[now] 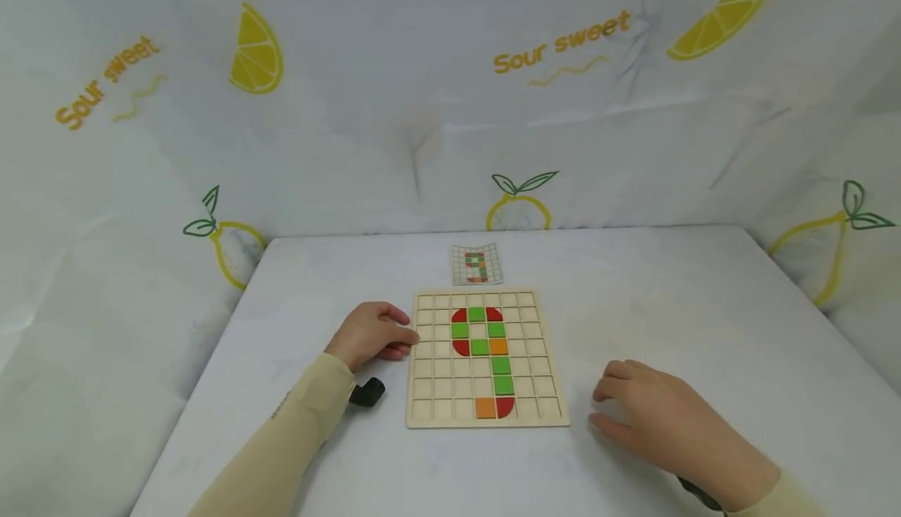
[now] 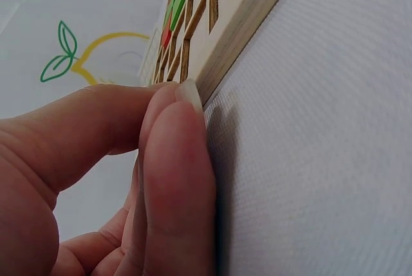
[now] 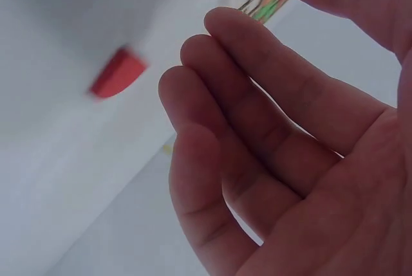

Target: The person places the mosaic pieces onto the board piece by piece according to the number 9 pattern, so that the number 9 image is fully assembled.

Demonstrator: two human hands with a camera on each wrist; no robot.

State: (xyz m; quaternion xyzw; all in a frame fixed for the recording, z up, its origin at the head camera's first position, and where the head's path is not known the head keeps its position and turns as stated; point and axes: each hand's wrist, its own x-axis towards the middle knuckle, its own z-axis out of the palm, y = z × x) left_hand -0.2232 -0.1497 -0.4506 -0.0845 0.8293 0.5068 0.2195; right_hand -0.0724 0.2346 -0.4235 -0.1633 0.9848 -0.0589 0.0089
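A wooden grid board (image 1: 443, 388) lies on the white table. Red rounded, green square and orange square tiles (image 1: 500, 364) sit in its cells in the form of a 9. My left hand (image 1: 373, 335) rests beside the board's left side, its fingertips at the edge, as the left wrist view shows close up. Right of the board is my right hand (image 1: 655, 411), low over the table, fingers loosely bent and nothing between them. A blurred red piece (image 3: 119, 73) with a rounded side shows beyond those fingers in the right wrist view; the head view hides it.
Behind the board lies a small card (image 1: 476, 265) printed with a matching grid pattern. A white cloth backdrop (image 1: 352, 149) with lemon drawings and lettering rises at the table's far edge. Black straps with a device (image 1: 367, 393) show at my left wrist.
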